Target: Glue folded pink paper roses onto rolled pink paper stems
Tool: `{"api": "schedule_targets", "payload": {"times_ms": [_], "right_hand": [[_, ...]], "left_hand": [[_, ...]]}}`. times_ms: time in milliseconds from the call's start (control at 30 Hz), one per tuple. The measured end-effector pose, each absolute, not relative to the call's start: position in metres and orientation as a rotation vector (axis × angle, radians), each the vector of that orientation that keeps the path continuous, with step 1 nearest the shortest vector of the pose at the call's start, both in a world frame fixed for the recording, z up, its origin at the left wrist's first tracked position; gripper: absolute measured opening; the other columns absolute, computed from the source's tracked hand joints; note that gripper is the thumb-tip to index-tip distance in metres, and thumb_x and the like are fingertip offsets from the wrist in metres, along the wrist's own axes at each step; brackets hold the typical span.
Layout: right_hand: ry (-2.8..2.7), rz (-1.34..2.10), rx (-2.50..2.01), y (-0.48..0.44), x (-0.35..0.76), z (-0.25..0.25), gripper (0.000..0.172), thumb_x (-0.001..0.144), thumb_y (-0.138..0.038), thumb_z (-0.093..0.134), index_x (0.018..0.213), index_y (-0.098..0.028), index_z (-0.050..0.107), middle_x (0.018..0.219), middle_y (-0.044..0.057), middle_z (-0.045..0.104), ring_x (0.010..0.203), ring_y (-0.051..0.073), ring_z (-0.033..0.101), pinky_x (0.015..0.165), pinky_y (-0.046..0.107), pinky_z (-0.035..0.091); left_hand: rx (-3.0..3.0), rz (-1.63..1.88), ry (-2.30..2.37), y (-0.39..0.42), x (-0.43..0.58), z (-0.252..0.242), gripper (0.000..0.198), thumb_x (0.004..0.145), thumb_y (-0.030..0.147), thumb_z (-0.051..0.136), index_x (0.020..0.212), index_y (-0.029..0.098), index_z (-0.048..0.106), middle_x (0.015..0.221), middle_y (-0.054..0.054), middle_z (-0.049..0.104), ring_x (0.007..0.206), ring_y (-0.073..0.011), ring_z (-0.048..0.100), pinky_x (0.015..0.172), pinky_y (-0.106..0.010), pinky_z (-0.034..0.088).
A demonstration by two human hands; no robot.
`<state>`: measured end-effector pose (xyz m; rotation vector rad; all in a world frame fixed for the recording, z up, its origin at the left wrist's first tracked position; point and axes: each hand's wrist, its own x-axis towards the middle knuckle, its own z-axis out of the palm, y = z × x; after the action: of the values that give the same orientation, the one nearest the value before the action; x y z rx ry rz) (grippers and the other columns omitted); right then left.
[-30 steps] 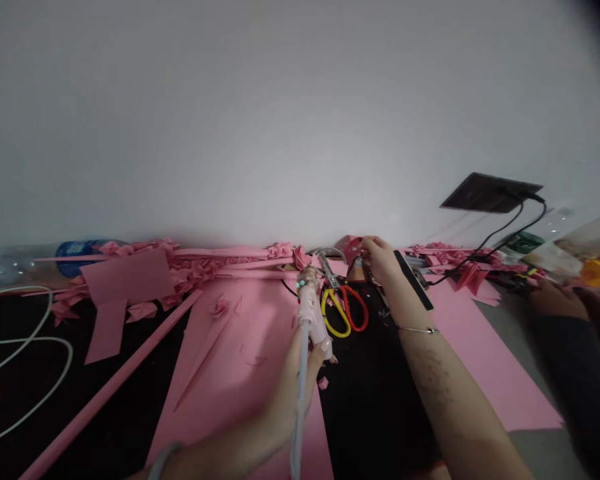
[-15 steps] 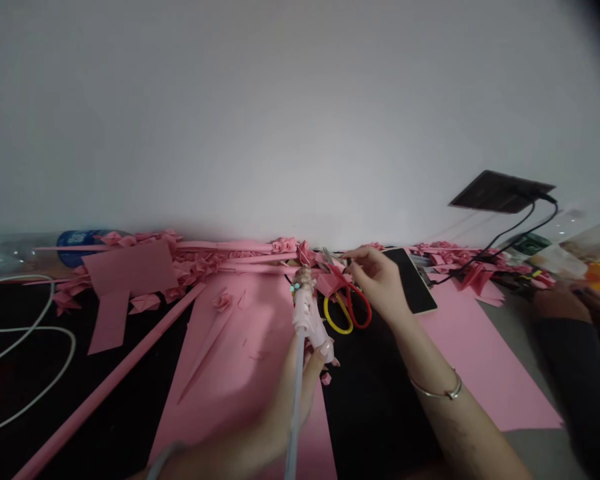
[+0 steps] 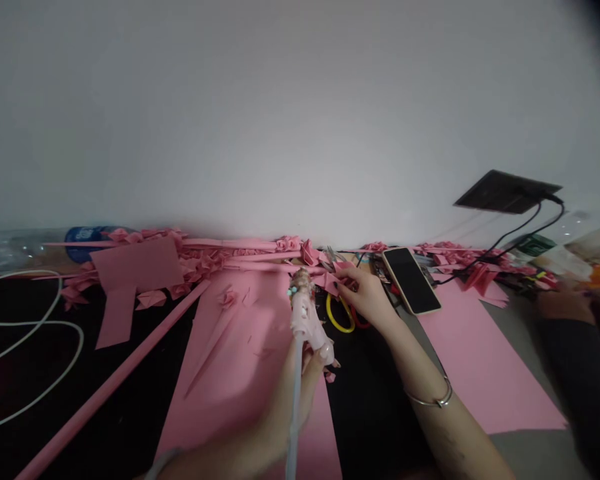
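Observation:
My left hand (image 3: 300, 387) is closed around a pale pink glue gun (image 3: 307, 317), whose nozzle points away toward the wall; a pale stick or cord runs back from it along my wrist. My right hand (image 3: 365, 297) is curled over a small folded pink paper piece (image 3: 330, 280) just right of the gun's tip, pinching it. Under that hand lie scissors with one yellow and one red handle (image 3: 341, 317). A thin bracelet (image 3: 433, 397) circles my right wrist.
A phone (image 3: 411, 280) lies screen-up right of my hand. Large pink paper sheets (image 3: 240, 360) cover the black table (image 3: 105, 427). Folded pink scraps and strips (image 3: 190, 263) pile along the wall. White cable (image 3: 40, 360) loops at left. Another person's arm (image 3: 575, 333) rests at right.
My right hand has drawn back from the far edge by the wall, uncovering the phone, and come down over the scissors to a pink paper piece beside the gun's tip. My left hand stays put.

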<state>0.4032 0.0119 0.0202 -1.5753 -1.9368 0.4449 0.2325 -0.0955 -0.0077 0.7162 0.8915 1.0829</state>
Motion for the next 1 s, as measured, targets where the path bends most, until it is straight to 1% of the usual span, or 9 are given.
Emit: {"api": "schedule_targets", "payload": {"times_ms": [100,167,267,500,600,700,800,900,1000], "right_hand": [[-1.898,0.494,-1.547,0.01,0.396,0.022,0.008,0.078,-0.022,0.06,0.072,-0.018,0.065,0.065,0.001,0.065,0.058,0.015,0.058,0.06,0.026,0.044],[-1.836,0.525,-1.527,0.007,0.391,0.024,0.013,0.082,-0.025,0.057,0.073,-0.018,0.062,0.065,0.001,0.064,0.058,0.015,0.058,0.058,0.025,0.044],[-1.776,0.599,-1.482,-0.001,0.383,0.029,0.017,0.085,-0.029,0.053,0.076,-0.017,0.061,0.068,0.002,0.064,0.06,0.015,0.058,0.057,0.025,0.045],[-1.928,1.215,-1.304,-0.015,0.369,0.03,0.013,0.081,-0.022,0.056,0.079,-0.016,0.067,0.073,0.002,0.065,0.065,0.014,0.058,0.061,0.025,0.045],[-1.759,1.032,-1.353,-0.021,0.373,0.037,0.015,0.085,-0.024,0.054,0.093,-0.018,0.065,0.081,0.002,0.063,0.067,0.014,0.057,0.061,0.024,0.045],[-1.551,0.768,-1.361,-0.037,0.385,0.054,0.017,0.089,-0.031,0.053,0.102,-0.022,0.06,0.079,0.0,0.058,0.067,0.013,0.055,0.06,0.023,0.045],[-1.661,0.825,-1.283,-0.065,0.398,0.072,0.031,0.089,-0.046,0.05,0.109,-0.023,0.057,0.081,0.001,0.059,0.065,0.013,0.055,0.061,0.024,0.047],[-1.793,1.112,-1.388,-0.092,0.405,0.078,0.051,0.082,-0.053,0.057,0.125,-0.027,0.05,0.102,0.006,0.063,0.087,0.02,0.061,0.073,0.029,0.052],[-1.804,1.306,-1.484,-0.107,0.398,0.067,0.063,0.077,-0.046,0.067,0.133,-0.027,0.045,0.122,0.009,0.059,0.11,0.027,0.057,0.092,0.037,0.049]], "left_hand": [[0.707,1.082,0.878,-0.095,0.232,-0.006,0.034,0.081,0.038,0.061,0.111,0.022,0.06,0.093,-0.006,0.064,0.085,-0.0232,0.064,0.065,-0.033,0.055],[0.715,1.082,0.885,-0.095,0.23,-0.003,0.028,0.081,0.038,0.062,0.104,0.022,0.062,0.094,-0.006,0.065,0.089,-0.0235,0.063,0.072,-0.033,0.056],[0.743,1.069,0.885,-0.096,0.228,-0.003,0.026,0.082,0.037,0.061,0.102,0.021,0.061,0.095,-0.006,0.066,0.094,-0.0238,0.063,0.082,-0.035,0.054],[0.83,1.046,0.884,-0.101,0.224,-0.011,0.03,0.085,0.033,0.057,0.112,0.021,0.056,0.109,-0.007,0.062,0.106,-0.0252,0.058,0.09,-0.038,0.05],[0.828,0.997,0.901,-0.101,0.223,-0.011,0.025,0.086,0.029,0.055,0.11,0.02,0.055,0.106,-0.007,0.062,0.103,-0.023,0.059,0.092,-0.037,0.048],[0.815,0.97,0.8,-0.102,0.226,-0.012,0.021,0.087,0.026,0.055,0.106,0.021,0.053,0.105,-0.005,0.062,0.089,-0.0178,0.061,0.088,-0.035,0.049],[0.776,0.942,0.718,-0.103,0.231,-0.016,0.019,0.084,0.025,0.059,0.102,0.022,0.053,0.098,-0.003,0.063,0.086,-0.0162,0.06,0.082,-0.032,0.049],[0.741,0.944,0.687,-0.105,0.236,-0.018,0.026,0.079,0.022,0.066,0.102,0.024,0.053,0.097,-0.001,0.062,0.091,-0.0169,0.06,0.08,-0.03,0.049],[0.724,0.954,0.671,-0.107,0.239,-0.022,0.034,0.073,0.019,0.072,0.101,0.023,0.055,0.098,-0.001,0.063,0.092,-0.0177,0.062,0.081,-0.03,0.048]]}}
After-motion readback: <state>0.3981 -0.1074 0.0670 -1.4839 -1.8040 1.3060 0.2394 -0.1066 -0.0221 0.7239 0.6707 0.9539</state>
